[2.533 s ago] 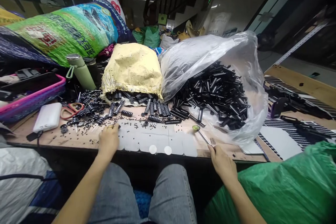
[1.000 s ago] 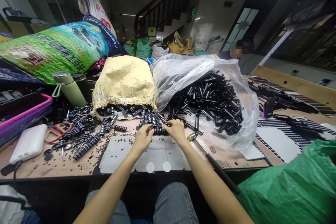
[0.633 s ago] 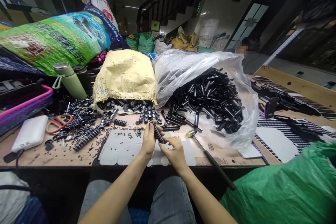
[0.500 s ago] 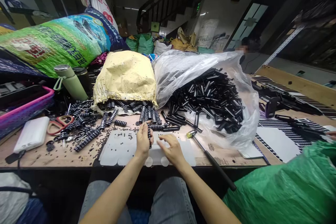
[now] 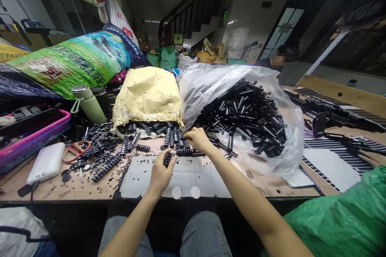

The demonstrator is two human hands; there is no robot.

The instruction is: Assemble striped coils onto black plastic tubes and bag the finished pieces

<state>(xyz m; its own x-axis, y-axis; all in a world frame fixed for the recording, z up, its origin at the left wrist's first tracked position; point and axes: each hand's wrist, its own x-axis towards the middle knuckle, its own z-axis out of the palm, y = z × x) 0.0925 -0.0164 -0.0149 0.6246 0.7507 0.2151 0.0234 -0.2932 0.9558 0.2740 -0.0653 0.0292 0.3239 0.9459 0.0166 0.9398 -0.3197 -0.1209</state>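
My left hand (image 5: 161,174) is closed around a short black cylinder with white spots (image 5: 167,159), above the pale plastic sheet (image 5: 144,170). My right hand (image 5: 199,140) reaches to the right end of a row of similar spotted cylinders (image 5: 171,137) at the mouth of the yellow sack (image 5: 149,92). Its fingers are bent together there, and what lies between the fingertips is hidden. More spotted cylinders (image 5: 107,168) and thin metal pins lie in a heap on the left.
A clear plastic bag (image 5: 208,82) spills glossy black tubes (image 5: 241,116) on the right. Scissors (image 5: 76,150), a white power bank (image 5: 46,162), a green flask (image 5: 90,104) and a pink-rimmed basket (image 5: 57,122) stand left. A green sack (image 5: 337,217) bulges at lower right, near another person's hand (image 5: 370,157).
My right hand has moved forward from above the sheet to the row of cylinders, its forearm now covering the hammer. The left hand keeps its cylinder. The view has shifted slightly.
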